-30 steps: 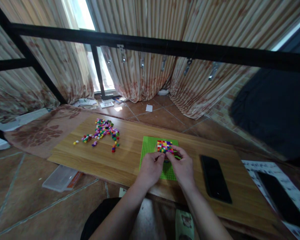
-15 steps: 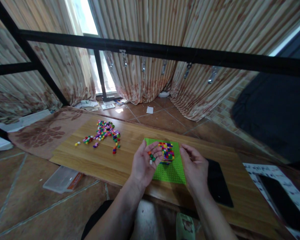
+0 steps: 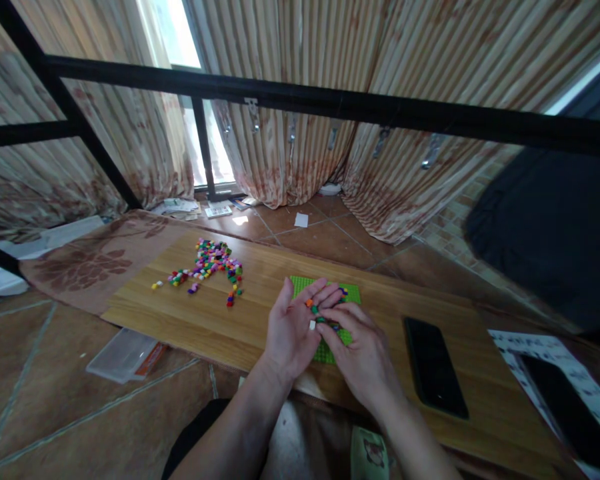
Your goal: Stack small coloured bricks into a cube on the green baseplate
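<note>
Palm up, my left hand holds several small building bricks on its stretched fingers. Among them are an orange brick, a white brick and a green brick. My right hand reaches over from the right, thumb and forefinger closed around the green brick at the left fingers. Beneath both hands lies a green studded baseplate. The multicoloured brick block on it is mostly covered by my hands; only a blue and yellow corner shows.
Loose coloured bricks lie heaped on the wooden table at the left. A black phone rests to the right of my hands. On the floor sits a clear plastic box. A black metal rail crosses ahead.
My right hand has moved left, from beside the baseplate to the bricks in my left hand. The brick block, visible before, is now mostly covered.
</note>
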A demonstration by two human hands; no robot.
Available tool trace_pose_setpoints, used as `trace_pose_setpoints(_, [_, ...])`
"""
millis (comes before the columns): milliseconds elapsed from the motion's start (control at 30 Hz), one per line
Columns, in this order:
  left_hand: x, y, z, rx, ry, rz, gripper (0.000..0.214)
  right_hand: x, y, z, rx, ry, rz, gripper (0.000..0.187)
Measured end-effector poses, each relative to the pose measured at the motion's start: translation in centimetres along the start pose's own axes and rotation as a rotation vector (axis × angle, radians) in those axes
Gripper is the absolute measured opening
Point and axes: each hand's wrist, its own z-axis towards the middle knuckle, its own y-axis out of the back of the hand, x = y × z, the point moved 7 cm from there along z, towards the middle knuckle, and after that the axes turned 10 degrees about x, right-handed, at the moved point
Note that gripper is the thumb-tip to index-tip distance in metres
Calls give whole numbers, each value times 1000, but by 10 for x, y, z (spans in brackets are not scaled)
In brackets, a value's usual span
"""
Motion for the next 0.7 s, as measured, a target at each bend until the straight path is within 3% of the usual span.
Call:
trace_pose_setpoints(167, [-1,-1,0,13,-11,-5,55,2,-1,1,-15,13,5,10])
trace_pose_setpoints(267, [-5,3,-1,-65,-36,21,50,-2,5,1,-42,-27,45,12])
trace_pose_setpoints(400, [-12,16,-2,-197,-90,66,39,-28,20,-3,-177,-158,186,18])
trace_pose_setpoints(533, [-14,33,-6,-348,-51,284,22,-50,27,-4,-271,-216,262,19])
trace_pose_setpoints(700, [-8,36,-8,-361,29,557,25,-44,21,1,-200,-154,149,17])
